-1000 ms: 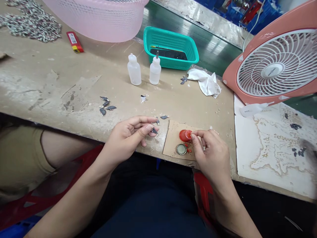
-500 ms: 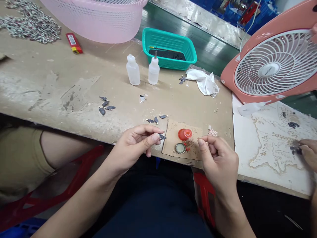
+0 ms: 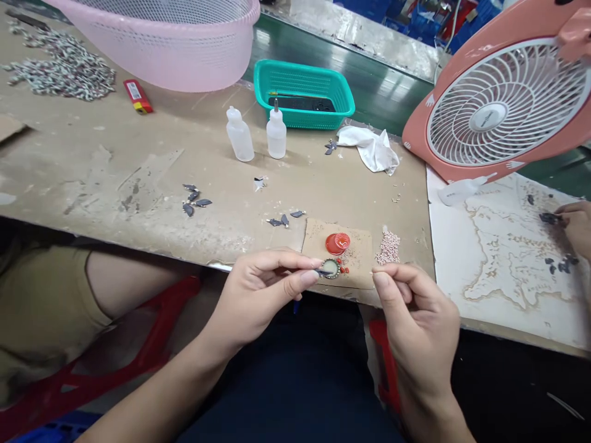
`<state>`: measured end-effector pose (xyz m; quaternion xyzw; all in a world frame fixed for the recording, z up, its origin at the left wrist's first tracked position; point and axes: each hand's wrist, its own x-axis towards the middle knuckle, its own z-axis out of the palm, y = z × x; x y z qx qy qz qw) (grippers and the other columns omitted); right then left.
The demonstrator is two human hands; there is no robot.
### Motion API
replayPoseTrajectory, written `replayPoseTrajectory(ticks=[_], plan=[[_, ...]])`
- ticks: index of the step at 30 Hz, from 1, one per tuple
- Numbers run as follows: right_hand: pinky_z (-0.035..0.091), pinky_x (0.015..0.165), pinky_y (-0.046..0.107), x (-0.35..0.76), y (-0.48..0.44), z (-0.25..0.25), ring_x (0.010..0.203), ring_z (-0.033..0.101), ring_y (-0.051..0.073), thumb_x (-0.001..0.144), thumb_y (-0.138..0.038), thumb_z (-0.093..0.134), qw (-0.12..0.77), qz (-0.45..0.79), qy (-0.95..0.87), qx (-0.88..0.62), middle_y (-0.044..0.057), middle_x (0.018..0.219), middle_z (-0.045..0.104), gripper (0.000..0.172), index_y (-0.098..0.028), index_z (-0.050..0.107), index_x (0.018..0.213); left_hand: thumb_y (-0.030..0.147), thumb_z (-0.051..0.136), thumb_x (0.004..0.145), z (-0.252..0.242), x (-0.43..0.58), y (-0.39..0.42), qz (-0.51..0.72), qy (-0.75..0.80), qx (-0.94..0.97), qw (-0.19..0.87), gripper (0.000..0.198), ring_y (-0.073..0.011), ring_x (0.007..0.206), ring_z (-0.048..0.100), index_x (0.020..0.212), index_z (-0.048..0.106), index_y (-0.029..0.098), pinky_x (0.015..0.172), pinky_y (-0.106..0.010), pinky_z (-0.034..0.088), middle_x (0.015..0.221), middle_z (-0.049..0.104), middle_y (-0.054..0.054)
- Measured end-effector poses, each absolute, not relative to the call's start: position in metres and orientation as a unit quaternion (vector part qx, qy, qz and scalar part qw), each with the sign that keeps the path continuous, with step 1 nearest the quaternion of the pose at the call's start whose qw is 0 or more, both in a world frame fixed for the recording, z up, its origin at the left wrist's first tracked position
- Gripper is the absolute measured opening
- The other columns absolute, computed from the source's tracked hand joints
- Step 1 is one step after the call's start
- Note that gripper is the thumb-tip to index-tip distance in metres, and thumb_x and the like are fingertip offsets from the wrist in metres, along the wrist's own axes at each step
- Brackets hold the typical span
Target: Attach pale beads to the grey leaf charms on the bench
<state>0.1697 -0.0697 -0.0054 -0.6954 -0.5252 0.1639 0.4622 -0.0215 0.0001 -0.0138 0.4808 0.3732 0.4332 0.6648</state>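
Note:
My left hand [image 3: 272, 283] pinches a small dark leaf-shaped piece [image 3: 325, 272], whose tip overlaps a bottle cap [image 3: 330, 267] in view. To the right, my right hand [image 3: 415, 307] has thumb and forefinger pressed together on something too small to make out. Between the hands lies a brown cardboard square [image 3: 360, 246] bearing a red cup [image 3: 337, 243], the cap and small red bits [image 3: 342, 267]. Just beyond my right fingertips is a pile of tiny pinkish pieces [image 3: 388, 247]. More dark pieces rest in groups [image 3: 285, 219] on the table.
Two squeeze bottles [image 3: 239, 135] [image 3: 276, 132], a green basket [image 3: 305, 117] and a white cloth [image 3: 372, 149] stand or lie farther back. A pink basket [image 3: 184, 55] is at the upper left, a fan [image 3: 489, 117] at the right. Another person's hand [image 3: 579, 227] works at the right edge.
My left hand has brought the dark piece right and slightly down, over the bottle cap. My right hand stays pinched, slightly lower. The whole view has shifted slightly.

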Motion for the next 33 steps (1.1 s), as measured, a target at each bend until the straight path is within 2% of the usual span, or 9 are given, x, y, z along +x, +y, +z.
replayPoseTrajectory(ticks=[4, 6, 12, 22, 33], plan=[[0.035, 0.054, 0.025, 0.148, -0.073, 0.011, 0.059, 0.042, 0.009, 0.09, -0.022, 0.066, 0.531, 0.23, -0.508, -0.638, -0.006, 0.066, 0.04, 0.006, -0.027, 0.07, 0.091, 0.008, 0.078, 0.076, -0.006, -0.016, -0.01, 0.438, 0.378, 0.518, 0.63, 0.024, -0.0128, 0.07, 0.068, 0.087, 0.082, 0.029, 0.061, -0.019, 0.056, 0.081, 0.075, -0.001], [0.035, 0.054, 0.025, 0.142, -0.073, 0.013, 0.06, 0.042, 0.009, 0.09, -0.019, 0.065, 0.531, 0.237, -0.528, -0.619, -0.006, 0.066, 0.04, 0.009, -0.027, 0.07, 0.091, 0.009, 0.079, 0.076, -0.005, -0.015, -0.014, 0.439, 0.384, 0.531, 0.615, 0.024, -0.0146, 0.074, 0.071, 0.089, 0.082, 0.03, 0.065, -0.021, 0.058, 0.083, 0.076, -0.001], [0.036, 0.053, 0.025, 0.14, -0.071, 0.01, 0.059, 0.042, 0.008, 0.089, -0.017, 0.065, 0.512, 0.236, -0.553, -0.614, -0.006, 0.066, 0.044, 0.013, -0.028, 0.07, 0.093, 0.017, 0.08, 0.078, -0.005, -0.013, -0.021, 0.437, 0.401, 0.552, 0.586, 0.017, -0.0172, 0.071, 0.071, 0.092, 0.081, 0.028, 0.066, -0.027, 0.06, 0.084, 0.077, -0.002], [0.036, 0.053, 0.023, 0.142, -0.071, 0.009, 0.057, 0.042, 0.007, 0.089, -0.017, 0.066, 0.5, 0.238, -0.556, -0.62, -0.007, 0.066, 0.044, 0.011, -0.026, 0.07, 0.093, 0.01, 0.078, 0.079, -0.006, -0.011, -0.02, 0.448, 0.385, 0.56, 0.581, 0.027, -0.0133, 0.074, 0.071, 0.09, 0.08, 0.034, 0.067, -0.023, 0.056, 0.085, 0.077, 0.004], [0.035, 0.051, 0.022, 0.14, -0.069, 0.005, 0.054, 0.041, 0.007, 0.089, -0.017, 0.065, 0.493, 0.233, -0.563, -0.622, -0.008, 0.062, 0.04, 0.01, -0.025, 0.071, 0.091, 0.005, 0.077, 0.079, -0.008, -0.008, -0.021, 0.467, 0.372, 0.544, 0.59, 0.03, -0.0082, 0.08, 0.073, 0.093, 0.075, 0.031, 0.073, -0.014, 0.058, 0.088, 0.077, 0.008]])
